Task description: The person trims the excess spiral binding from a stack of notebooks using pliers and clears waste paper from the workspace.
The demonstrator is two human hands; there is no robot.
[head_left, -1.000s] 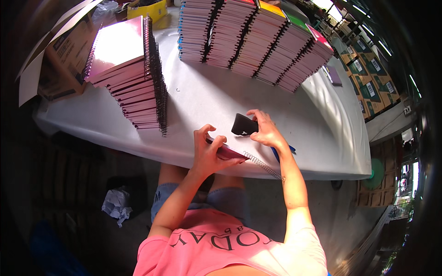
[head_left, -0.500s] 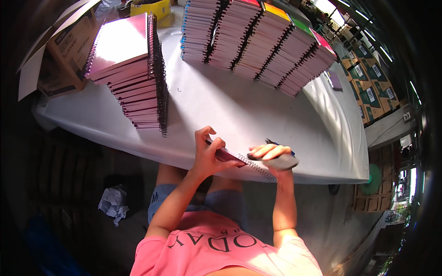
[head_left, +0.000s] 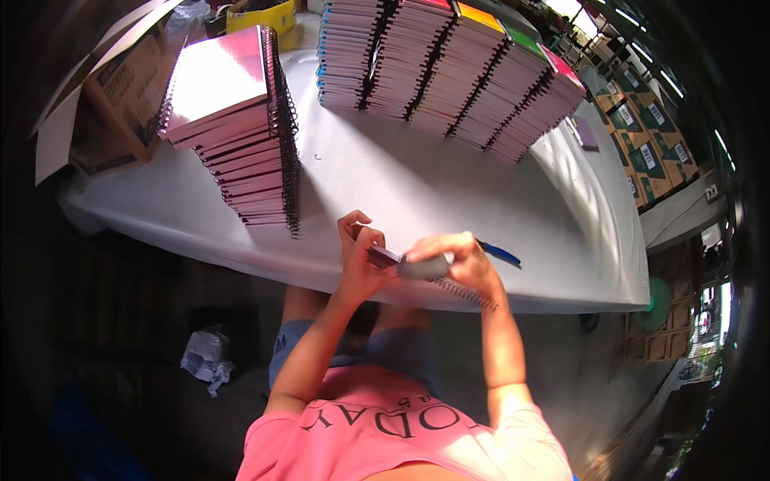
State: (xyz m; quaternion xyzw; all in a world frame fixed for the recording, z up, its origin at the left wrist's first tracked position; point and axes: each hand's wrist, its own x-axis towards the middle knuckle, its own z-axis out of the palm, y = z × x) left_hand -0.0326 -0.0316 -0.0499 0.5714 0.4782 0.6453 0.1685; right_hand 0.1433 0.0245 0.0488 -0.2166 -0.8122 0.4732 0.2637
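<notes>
At the near edge of the table, my left hand (head_left: 362,260) is closed on a thin notebook (head_left: 384,256) with a dark reddish cover, held up on its edge. A dark wire coil (head_left: 467,294) runs out from the notebook's near right end, under my right hand (head_left: 472,266). That hand is closed round a grey, rounded object (head_left: 423,268), smeared by motion, whose kind I cannot make out. The grey object is against or just in front of the notebook's right end. Blue-handled pliers (head_left: 500,253) lie on the table beyond my right hand.
A tall stack of spiral notebooks (head_left: 233,120) stands at the left. Several more stacks (head_left: 449,72) line the far side. A small bent wire (head_left: 318,155) lies on the white tabletop (head_left: 385,184). An open cardboard box (head_left: 120,104) stands far left; crumpled paper (head_left: 207,357) is on the floor.
My right hand has swung left with the grey object, from over the coil to the notebook's end. More of the pliers now shows. My left hand keeps its hold on the notebook.
</notes>
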